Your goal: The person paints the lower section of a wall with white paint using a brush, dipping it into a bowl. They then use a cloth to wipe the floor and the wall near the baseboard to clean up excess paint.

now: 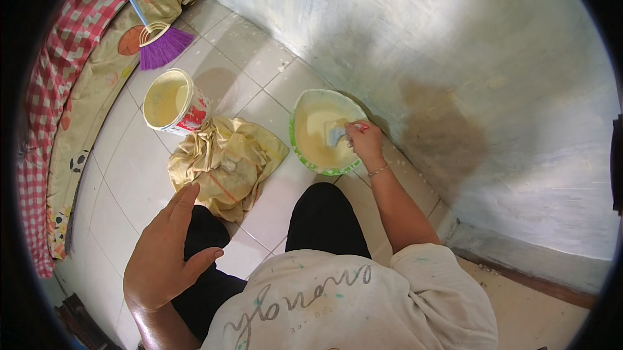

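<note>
I observe tiled floor (117,187) meeting a patchy wall (487,45), frame right. The right hand (367,143) grips a brush (336,134) in the basin (293,136), frame centre; the left hand (162,256), lower left, is released.

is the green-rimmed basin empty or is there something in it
Not empty: a pale cream substance shows inside the basin, near the right hand.
</note>
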The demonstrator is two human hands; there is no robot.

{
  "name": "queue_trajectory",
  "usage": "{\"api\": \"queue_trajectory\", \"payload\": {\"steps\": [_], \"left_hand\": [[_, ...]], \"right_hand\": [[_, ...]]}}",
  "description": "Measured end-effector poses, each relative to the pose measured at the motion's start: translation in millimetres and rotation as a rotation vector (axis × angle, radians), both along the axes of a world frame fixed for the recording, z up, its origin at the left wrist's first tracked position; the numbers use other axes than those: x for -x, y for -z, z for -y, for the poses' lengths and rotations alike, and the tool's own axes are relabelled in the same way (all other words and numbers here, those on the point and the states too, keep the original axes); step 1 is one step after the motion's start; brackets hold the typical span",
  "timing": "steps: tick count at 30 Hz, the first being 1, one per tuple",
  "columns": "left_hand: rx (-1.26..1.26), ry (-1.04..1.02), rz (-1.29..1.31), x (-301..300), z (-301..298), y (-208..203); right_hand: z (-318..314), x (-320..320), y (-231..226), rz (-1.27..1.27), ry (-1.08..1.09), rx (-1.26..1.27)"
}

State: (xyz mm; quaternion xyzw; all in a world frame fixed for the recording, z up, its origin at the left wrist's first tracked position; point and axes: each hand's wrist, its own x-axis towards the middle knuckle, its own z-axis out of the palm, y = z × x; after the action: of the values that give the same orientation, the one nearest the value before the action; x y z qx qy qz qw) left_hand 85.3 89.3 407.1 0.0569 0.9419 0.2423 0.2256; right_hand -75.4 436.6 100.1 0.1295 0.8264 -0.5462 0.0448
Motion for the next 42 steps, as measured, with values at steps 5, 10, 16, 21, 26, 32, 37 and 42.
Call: {"api": "queue_trajectory", "payload": {"steps": [5,10,16,21,26,32,37,42], "left_hand": [[-0.021,0.014,-0.001,2.1,-0.7,-2.9],[-0.02,0.032,-0.008,1.9,-0.2,-3.4],[-0.035,0.015,-0.006,0.6,-1.4,-11.4],[-0.059,-0.009,0.001,5.3,-8.7,-2.7],[-0.091,0.01,-0.01,6.2,-13.8,-7.3],[-0.05,0.038,-0.01,5.2,-13.7,-1.1],[-0.061,0.041,-0.025,5.1,-14.3,-2.6],[-0.075,0.085,-0.057,4.0,-11.8,-0.2]], "right_hand": [[-5.3,-15.4,-86.9,-0.067,0.034,0.151],[-9.3,-34.7,-130.7,-0.106,0.081,0.295],[-40.1,-53.1,-20.1,-0.084,0.001,-0.1],[-35.4,-64.4,-33.9,-0.028,0.21,0.352],[-56.9,-75.5,-20.7,0.15,0.335,0.52],[-80.4,-102.5,-18.3,0.376,0.375,0.789],[-88.3,-113.0,-29.8,0.578,0.19,0.789],[-96.0,-105.1,-24.4,0.604,0.072,0.357]]}}
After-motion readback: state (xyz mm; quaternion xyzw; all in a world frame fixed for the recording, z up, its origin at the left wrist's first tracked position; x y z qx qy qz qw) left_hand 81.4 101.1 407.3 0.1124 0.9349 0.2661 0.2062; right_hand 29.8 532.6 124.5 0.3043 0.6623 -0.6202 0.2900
